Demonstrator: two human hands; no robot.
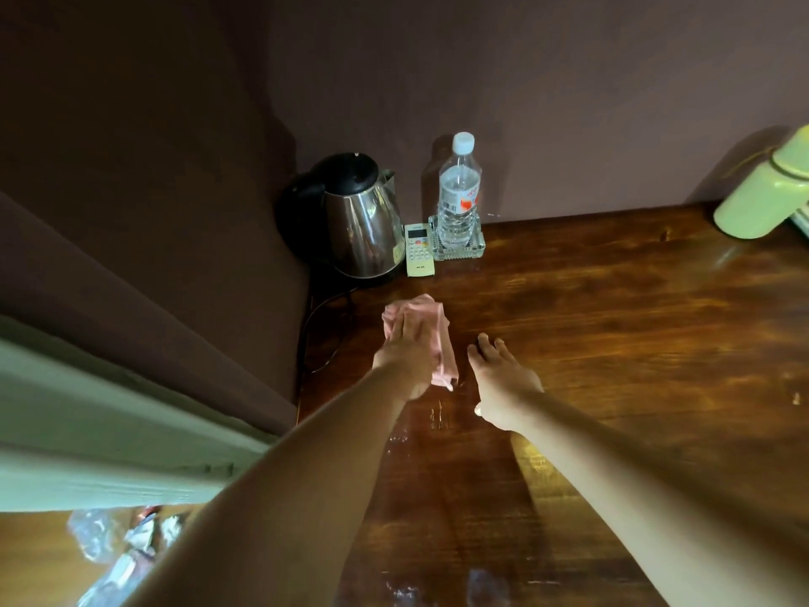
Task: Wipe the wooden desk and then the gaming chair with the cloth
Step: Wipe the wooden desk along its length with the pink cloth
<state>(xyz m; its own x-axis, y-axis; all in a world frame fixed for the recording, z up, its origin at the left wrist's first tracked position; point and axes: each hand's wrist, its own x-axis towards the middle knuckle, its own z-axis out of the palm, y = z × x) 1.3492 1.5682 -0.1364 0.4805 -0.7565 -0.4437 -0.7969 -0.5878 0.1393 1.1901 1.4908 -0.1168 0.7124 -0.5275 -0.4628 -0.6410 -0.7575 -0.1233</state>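
Note:
A folded pink cloth lies on the dark wooden desk near its left edge. My left hand presses flat on top of the cloth, fingers stretched forward. Just to the right, my right hand rests on the bare wood with fingers spread, holding nothing. Wet streaks shine on the desk below both hands. The gaming chair is out of view.
At the back left corner stand a steel kettle, a white remote and a water bottle in a glass ashtray. A pale green lamp hangs at the right. The kettle cord drops over the left edge.

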